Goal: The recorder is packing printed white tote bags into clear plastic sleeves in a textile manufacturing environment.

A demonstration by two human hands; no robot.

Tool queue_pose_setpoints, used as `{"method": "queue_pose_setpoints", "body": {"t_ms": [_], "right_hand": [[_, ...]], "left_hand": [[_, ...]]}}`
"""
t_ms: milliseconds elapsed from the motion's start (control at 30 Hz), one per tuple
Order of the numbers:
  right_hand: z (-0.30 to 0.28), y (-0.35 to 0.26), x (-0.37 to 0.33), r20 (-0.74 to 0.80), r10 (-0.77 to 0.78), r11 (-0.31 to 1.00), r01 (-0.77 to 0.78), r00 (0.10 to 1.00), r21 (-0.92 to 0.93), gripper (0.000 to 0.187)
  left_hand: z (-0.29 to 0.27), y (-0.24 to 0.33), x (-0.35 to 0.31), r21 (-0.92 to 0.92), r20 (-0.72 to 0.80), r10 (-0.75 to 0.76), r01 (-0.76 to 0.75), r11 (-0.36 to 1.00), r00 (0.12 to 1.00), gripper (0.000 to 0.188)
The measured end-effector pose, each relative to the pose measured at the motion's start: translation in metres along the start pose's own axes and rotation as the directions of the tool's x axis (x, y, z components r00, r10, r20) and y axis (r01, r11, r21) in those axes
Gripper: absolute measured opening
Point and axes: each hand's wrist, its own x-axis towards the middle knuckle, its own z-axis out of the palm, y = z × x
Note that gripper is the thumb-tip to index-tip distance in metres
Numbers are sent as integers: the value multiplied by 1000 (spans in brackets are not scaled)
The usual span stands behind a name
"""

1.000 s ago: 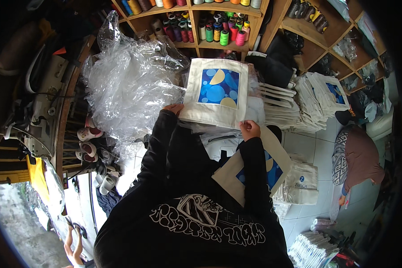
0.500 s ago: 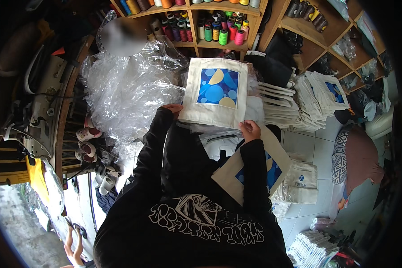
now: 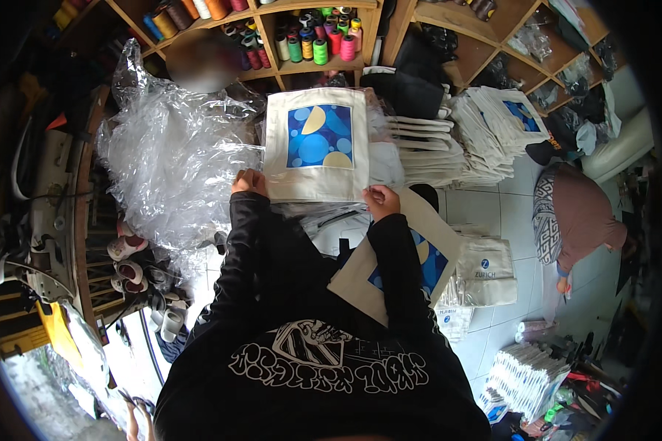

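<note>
A cream canvas tote bag point(image 3: 278, 158) with a blue square print of circles and half-circles lies flat in front of me, over clear plastic. At its lower left corner my left hand point(image 3: 250, 181) is closed, with fingers curled on the edge. My right hand point(image 3: 382, 200) pinches the lower right corner between thumb and fingers. A second cream panel with a similar blue print point(image 3: 434, 268) lies tilted across my lap, partly under my right forearm.
Crumpled clear plastic point(image 3: 173, 147) is heaped at left. Folded cream bags point(image 3: 426, 151) are stacked at right, and printed bags point(image 3: 485, 275) lie on the tiled floor. Thread spools point(image 3: 320, 51) fill shelves behind. Another person point(image 3: 577, 213) bends over at far right.
The view has shifted, so the surroundings sit further left. My left hand's fingers now show more fully at the bag's corner. The person at right has bent lower, with a hand reaching down.
</note>
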Motion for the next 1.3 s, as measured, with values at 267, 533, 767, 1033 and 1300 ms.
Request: {"method": "queue_pose_setpoints", "body": {"t_ms": [267, 533, 767, 1033, 1300], "right_hand": [[-3, -18, -7, -50, 8, 999, -5, 999, 45, 17], [-7, 23, 10, -57, 52, 998, -54, 997, -37, 13], [-6, -15, -2, -10, 244, 970, -244, 970, -20, 17], [-18, -36, -16, 140, 264, 954, -280, 954, 105, 19], [-30, -44, -32, 134, 277, 961, -275, 951, -37, 36]], "left_hand": [[12, -24, -6, -348, 102, -376, 387, 854, 921, 16], [4, -42, -15, -426, 474, -450, 644, 636, 757, 23], [6, -39, -16, -470, 328, -413, 526, 709, 850, 23], [-10, -36, -25, -447, 433, -424, 598, 665, 795, 24], [-23, 71, -38, -249, 10, 117, -110, 962, 993, 21]]}}
